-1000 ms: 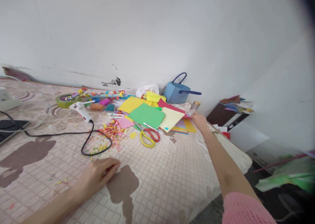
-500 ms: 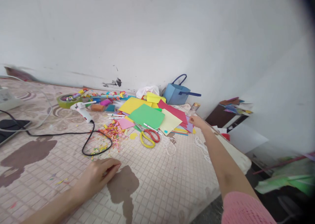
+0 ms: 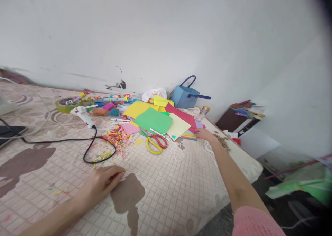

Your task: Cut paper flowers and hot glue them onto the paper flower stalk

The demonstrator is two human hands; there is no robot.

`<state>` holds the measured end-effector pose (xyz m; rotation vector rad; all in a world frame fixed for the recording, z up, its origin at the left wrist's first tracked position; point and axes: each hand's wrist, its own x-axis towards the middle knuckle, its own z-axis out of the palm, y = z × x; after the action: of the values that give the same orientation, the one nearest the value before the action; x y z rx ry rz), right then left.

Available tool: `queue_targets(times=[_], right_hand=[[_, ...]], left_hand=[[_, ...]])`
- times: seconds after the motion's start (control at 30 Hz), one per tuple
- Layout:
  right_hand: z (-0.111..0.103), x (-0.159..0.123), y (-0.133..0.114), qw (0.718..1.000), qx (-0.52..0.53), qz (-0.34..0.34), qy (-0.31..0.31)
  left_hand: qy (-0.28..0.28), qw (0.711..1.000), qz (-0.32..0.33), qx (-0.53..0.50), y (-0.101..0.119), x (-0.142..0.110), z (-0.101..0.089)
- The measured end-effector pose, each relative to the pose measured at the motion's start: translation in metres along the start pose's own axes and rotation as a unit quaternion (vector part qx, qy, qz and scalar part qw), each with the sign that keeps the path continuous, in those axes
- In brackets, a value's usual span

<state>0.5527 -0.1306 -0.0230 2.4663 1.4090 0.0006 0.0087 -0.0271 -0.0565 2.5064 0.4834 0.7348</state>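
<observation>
My left hand (image 3: 105,181) rests on the tiled-pattern tablecloth (image 3: 166,191), fingers curled in and fingertips close to the thumb, with nothing seen in them. Beyond the pile's right end my right hand (image 3: 205,134) reaches out, its fingers stretched toward the lilac paper (image 3: 199,124); contact is hard to make out. Beside it lie red sheets (image 3: 182,115), a pale yellow sheet (image 3: 178,126) and white string (image 3: 209,148). A green sheet (image 3: 153,122) covers the pile's middle. Scissors (image 3: 155,147) with red and yellow handles lie at its front.
A white glue gun (image 3: 83,115) with a black cord stands left of paper shreds (image 3: 118,139). Green tape (image 3: 64,106), clay blocks (image 3: 100,112), a blue bag (image 3: 184,97) and a jar (image 3: 204,111) stand farther back. Brown bits (image 3: 223,141) lie near the table's right edge.
My right hand has come down and slightly nearer at the pile's right end, its fingers now reaching out. Brown bits show beside my wrist. My left hand stays on the table.
</observation>
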Motion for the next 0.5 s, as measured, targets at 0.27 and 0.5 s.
queue_targets(times=[0.27,0.5], right_hand=[[0.015,-0.023,-0.009,0.996,-0.054,0.027,0.068],[0.016,-0.028,-0.007,0.989,-0.018,0.046,0.136]], left_hand=[[-0.002,1.000,-0.005,-0.009,0.000,0.000,0.000],[-0.001,1.000,-0.006,-0.004,0.000,0.000,0.000]])
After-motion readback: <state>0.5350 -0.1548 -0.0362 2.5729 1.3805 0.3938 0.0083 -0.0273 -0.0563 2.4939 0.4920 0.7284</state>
